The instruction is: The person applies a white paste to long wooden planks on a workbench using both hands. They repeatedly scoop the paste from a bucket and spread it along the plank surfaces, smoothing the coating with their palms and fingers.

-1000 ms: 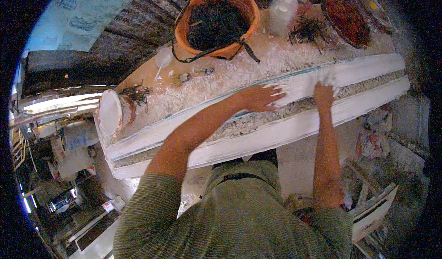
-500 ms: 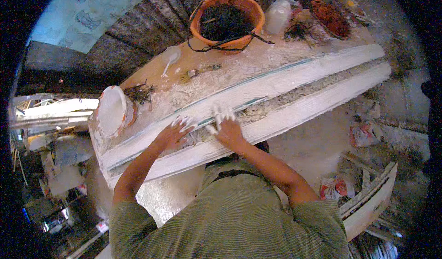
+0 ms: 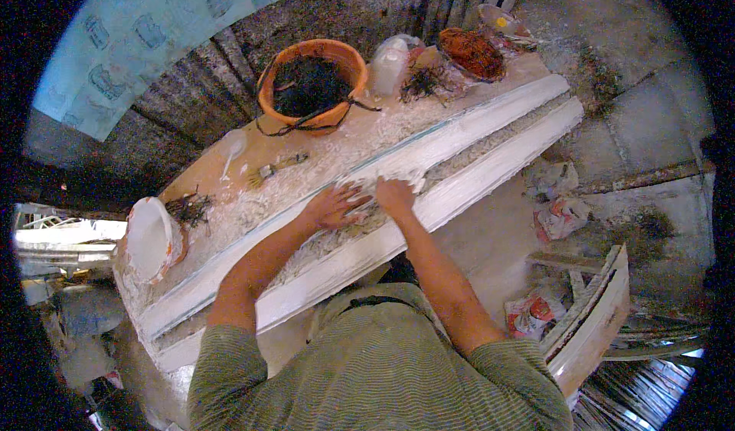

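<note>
Both hands, left hand [image 3: 334, 205] and right hand [image 3: 394, 195], flat, fingers spread, side by side on white plaster moulding [image 3: 459, 144]; long axis diagonal across bench [image 3: 207, 178].

Person's wearing a green short-sleeved shirt with fine horizontal stripes — kind of a ribbed knit look, sleeves ending above the elbows, forearms bare. There's a dark strap or cord at the neckline. Left hand [image 3: 331, 205] and right hand [image 3: 393, 194] are bare — no gloves, watch or rings visible.
</note>
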`<act>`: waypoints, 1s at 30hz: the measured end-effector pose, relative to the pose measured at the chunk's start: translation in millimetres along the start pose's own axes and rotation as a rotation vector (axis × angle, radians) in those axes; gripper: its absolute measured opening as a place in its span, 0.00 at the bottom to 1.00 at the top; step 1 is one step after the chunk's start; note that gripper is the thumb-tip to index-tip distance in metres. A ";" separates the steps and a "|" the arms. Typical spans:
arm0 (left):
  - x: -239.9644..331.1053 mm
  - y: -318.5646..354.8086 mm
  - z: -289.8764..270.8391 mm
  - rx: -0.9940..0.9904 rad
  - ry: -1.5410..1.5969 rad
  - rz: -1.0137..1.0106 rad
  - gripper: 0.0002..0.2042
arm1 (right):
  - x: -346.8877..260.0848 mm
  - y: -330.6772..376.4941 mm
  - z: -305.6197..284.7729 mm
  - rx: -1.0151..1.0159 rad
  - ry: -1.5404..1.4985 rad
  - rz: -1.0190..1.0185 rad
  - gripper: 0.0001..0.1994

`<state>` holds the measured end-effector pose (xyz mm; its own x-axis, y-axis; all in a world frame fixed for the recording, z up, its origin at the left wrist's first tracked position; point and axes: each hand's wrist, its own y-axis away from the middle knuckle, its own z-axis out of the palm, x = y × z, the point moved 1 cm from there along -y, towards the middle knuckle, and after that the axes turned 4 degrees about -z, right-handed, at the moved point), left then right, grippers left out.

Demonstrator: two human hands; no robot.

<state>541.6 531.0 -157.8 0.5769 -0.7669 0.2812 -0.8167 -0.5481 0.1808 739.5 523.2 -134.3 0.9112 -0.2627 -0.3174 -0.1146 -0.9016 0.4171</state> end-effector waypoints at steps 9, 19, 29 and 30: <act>12.1 -92.4 -10.7 -0.023 0.069 -0.312 0.28 | 175.7 -126.2 -102.0 0.213 -0.007 -0.017 0.25; 19.4 -37.3 -18.0 -0.320 -0.107 -0.207 0.28 | 64.1 -5.4 19.1 0.086 -0.161 -0.523 0.47; 42.4 -249.0 -3.2 0.257 0.033 -0.055 0.25 | 281.4 -174.1 -76.8 0.092 0.558 -0.143 0.26; 44.7 -258.0 -1.8 0.301 0.059 -0.108 0.26 | 290.4 -184.8 -85.1 0.235 0.498 -0.122 0.22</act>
<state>778.1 638.7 -190.2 0.6512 -0.6827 0.3315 -0.7040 -0.7065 -0.0721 1058.9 642.8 -231.1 0.9936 -0.0092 0.1123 -0.0298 -0.9826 0.1834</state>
